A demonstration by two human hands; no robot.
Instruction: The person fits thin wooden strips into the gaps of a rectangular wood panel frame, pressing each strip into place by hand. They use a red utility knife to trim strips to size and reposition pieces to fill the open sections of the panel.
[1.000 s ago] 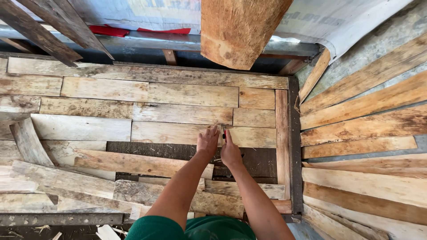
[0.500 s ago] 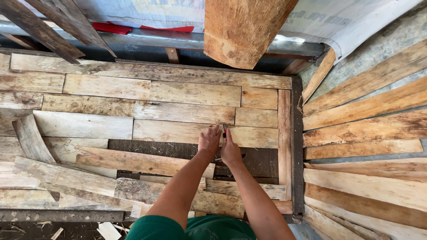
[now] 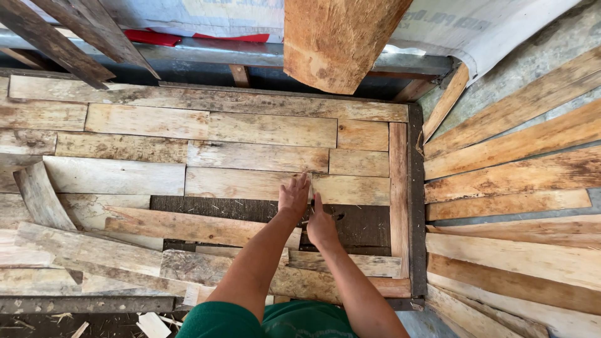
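At the seam between two pale planks, the left hand (image 3: pixel 294 196) lies flat, fingers together, on the long plank (image 3: pixel 241 183); the right hand (image 3: pixel 321 224) presses open-palmed just beside it, at the short plank (image 3: pixel 350 189). Around them spreads a patchwork board platform (image 3: pixel 206 125) with a dark frame (image 3: pixel 416 206). Loose slats (image 3: pixel 507 203) fan out right; a thick beam (image 3: pixel 335 37) hangs above.

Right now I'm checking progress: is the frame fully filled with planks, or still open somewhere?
Still open: a dark bare strip shows beside both hands, below the laid planks.
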